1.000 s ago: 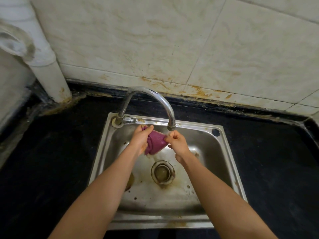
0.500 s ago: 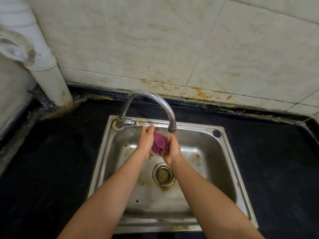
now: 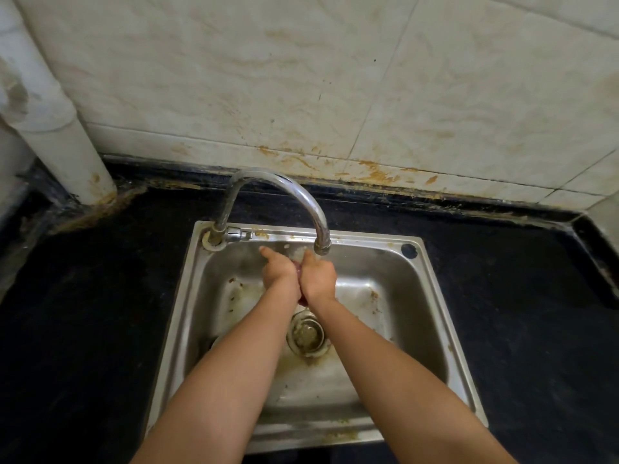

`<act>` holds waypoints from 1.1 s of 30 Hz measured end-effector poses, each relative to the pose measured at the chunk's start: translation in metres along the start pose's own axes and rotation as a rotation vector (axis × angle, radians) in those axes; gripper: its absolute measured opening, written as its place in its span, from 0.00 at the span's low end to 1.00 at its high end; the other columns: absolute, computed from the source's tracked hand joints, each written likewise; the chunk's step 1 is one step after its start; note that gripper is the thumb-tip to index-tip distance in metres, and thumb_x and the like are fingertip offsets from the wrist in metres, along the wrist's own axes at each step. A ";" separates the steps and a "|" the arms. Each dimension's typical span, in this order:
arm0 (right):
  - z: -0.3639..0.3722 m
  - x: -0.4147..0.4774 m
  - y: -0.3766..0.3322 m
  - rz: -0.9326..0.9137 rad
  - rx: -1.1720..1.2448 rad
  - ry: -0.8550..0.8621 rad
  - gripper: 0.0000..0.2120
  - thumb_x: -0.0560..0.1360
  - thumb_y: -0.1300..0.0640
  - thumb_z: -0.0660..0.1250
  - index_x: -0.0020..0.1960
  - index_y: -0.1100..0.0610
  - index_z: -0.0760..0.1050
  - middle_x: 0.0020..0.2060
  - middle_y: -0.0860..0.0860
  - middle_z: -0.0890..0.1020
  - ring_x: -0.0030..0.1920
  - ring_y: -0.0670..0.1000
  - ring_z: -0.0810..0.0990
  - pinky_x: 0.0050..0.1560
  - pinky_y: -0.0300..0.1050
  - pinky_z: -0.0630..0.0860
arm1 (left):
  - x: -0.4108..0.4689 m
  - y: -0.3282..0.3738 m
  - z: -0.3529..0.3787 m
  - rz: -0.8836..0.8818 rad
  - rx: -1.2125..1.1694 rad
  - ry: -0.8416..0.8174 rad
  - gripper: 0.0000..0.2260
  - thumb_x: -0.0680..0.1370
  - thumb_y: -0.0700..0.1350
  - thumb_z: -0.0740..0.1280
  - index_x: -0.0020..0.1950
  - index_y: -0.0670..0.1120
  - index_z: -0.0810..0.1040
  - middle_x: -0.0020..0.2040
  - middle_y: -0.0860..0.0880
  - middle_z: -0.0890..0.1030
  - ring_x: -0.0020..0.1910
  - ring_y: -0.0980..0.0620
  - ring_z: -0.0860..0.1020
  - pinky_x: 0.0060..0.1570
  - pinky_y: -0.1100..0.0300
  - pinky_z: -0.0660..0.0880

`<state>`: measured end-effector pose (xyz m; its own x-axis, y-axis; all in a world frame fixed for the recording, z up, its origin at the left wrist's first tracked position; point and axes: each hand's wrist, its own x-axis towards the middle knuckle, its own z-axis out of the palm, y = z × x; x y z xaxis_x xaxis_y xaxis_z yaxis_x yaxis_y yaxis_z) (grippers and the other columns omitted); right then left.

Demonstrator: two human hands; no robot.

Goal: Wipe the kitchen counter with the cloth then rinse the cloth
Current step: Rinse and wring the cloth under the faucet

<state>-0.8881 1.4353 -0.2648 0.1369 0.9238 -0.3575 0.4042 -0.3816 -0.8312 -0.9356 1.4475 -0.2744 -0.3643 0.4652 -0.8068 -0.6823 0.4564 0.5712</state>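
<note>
Hands press together under the curved chrome faucet (image 3: 284,192): left hand (image 3: 279,274) and right hand (image 3: 318,277) clenched around the nearly hidden pink cloth (image 3: 297,270) above the stained steel sink (image 3: 432,296).

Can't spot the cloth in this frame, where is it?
Head view, centre: the cloth is squeezed between the left hand and right hand, only slivers showing, above the sink bowl, just beneath the faucet spout.
</note>
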 end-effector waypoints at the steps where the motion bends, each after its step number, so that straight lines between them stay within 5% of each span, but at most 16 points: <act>1: -0.001 -0.002 0.000 -0.015 -0.031 0.000 0.20 0.80 0.55 0.53 0.31 0.56 0.68 0.33 0.54 0.75 0.38 0.53 0.73 0.39 0.41 0.64 | 0.002 0.001 0.000 -0.070 -0.078 -0.040 0.33 0.78 0.64 0.46 0.57 0.38 0.75 0.49 0.42 0.79 0.51 0.43 0.77 0.55 0.53 0.71; 6: -0.001 -0.006 0.002 -0.121 -0.206 -0.049 0.21 0.81 0.53 0.52 0.30 0.53 0.65 0.37 0.55 0.75 0.40 0.53 0.72 0.42 0.40 0.64 | -0.003 0.006 -0.008 -0.243 -0.083 -0.168 0.32 0.79 0.62 0.42 0.72 0.42 0.62 0.71 0.44 0.66 0.70 0.44 0.64 0.67 0.53 0.60; 9: -0.003 -0.006 0.002 -0.192 -0.236 -0.060 0.22 0.81 0.55 0.53 0.27 0.54 0.63 0.31 0.54 0.73 0.38 0.52 0.71 0.40 0.40 0.63 | 0.002 0.006 -0.013 -0.306 0.005 -0.152 0.30 0.79 0.63 0.41 0.61 0.46 0.74 0.66 0.48 0.73 0.63 0.47 0.71 0.57 0.57 0.67; 14: -0.009 0.006 0.007 0.020 0.140 -0.031 0.15 0.79 0.56 0.58 0.33 0.55 0.69 0.31 0.51 0.73 0.35 0.49 0.71 0.41 0.43 0.69 | 0.005 0.016 -0.012 -0.276 0.097 -0.298 0.33 0.76 0.67 0.48 0.65 0.43 0.70 0.58 0.40 0.77 0.57 0.40 0.74 0.58 0.41 0.69; 16: -0.017 0.011 0.010 0.124 0.290 -0.069 0.13 0.79 0.60 0.57 0.36 0.55 0.69 0.32 0.50 0.72 0.34 0.48 0.71 0.36 0.40 0.70 | 0.002 0.020 -0.015 -0.258 0.173 -0.381 0.30 0.76 0.66 0.55 0.59 0.40 0.73 0.51 0.40 0.79 0.51 0.41 0.76 0.53 0.43 0.72; 19: -0.028 0.012 0.009 0.149 0.187 -0.178 0.13 0.80 0.57 0.54 0.41 0.56 0.73 0.35 0.54 0.75 0.31 0.49 0.73 0.28 0.38 0.71 | 0.007 0.023 -0.020 -0.251 0.184 -0.432 0.25 0.75 0.61 0.61 0.56 0.40 0.74 0.51 0.39 0.80 0.51 0.41 0.78 0.51 0.47 0.74; 22: -0.034 0.006 0.004 0.141 -0.009 -0.357 0.22 0.80 0.45 0.53 0.59 0.61 0.75 0.48 0.60 0.80 0.44 0.54 0.80 0.45 0.46 0.76 | 0.002 0.028 -0.022 -0.225 0.135 -0.482 0.23 0.76 0.59 0.61 0.54 0.39 0.74 0.50 0.39 0.79 0.49 0.42 0.77 0.51 0.47 0.72; 25: -0.034 0.009 0.007 0.173 0.060 -0.448 0.24 0.78 0.41 0.54 0.66 0.54 0.69 0.62 0.50 0.74 0.64 0.52 0.70 0.65 0.53 0.63 | 0.000 0.031 -0.024 -0.236 0.099 -0.519 0.26 0.77 0.60 0.59 0.59 0.39 0.73 0.49 0.40 0.79 0.49 0.43 0.77 0.49 0.49 0.73; 30: -0.033 0.018 0.013 0.135 0.223 -0.531 0.10 0.78 0.53 0.61 0.57 0.54 0.72 0.42 0.48 0.77 0.43 0.47 0.73 0.51 0.44 0.68 | 0.005 0.033 -0.036 -0.235 0.078 -0.620 0.26 0.77 0.60 0.58 0.57 0.36 0.72 0.52 0.38 0.79 0.53 0.41 0.76 0.47 0.48 0.73; 33: -0.037 0.020 0.009 0.088 0.211 -0.527 0.07 0.77 0.65 0.62 0.52 0.60 0.76 0.34 0.49 0.78 0.34 0.45 0.75 0.36 0.36 0.73 | 0.006 0.037 -0.043 -0.158 0.059 -0.625 0.16 0.78 0.52 0.60 0.51 0.39 0.73 0.46 0.41 0.79 0.47 0.44 0.77 0.45 0.50 0.74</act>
<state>-0.8479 1.4512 -0.2634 -0.3291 0.7688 -0.5483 0.2150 -0.5044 -0.8363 -0.9903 1.4344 -0.2652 0.1878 0.7350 -0.6515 -0.6547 0.5881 0.4748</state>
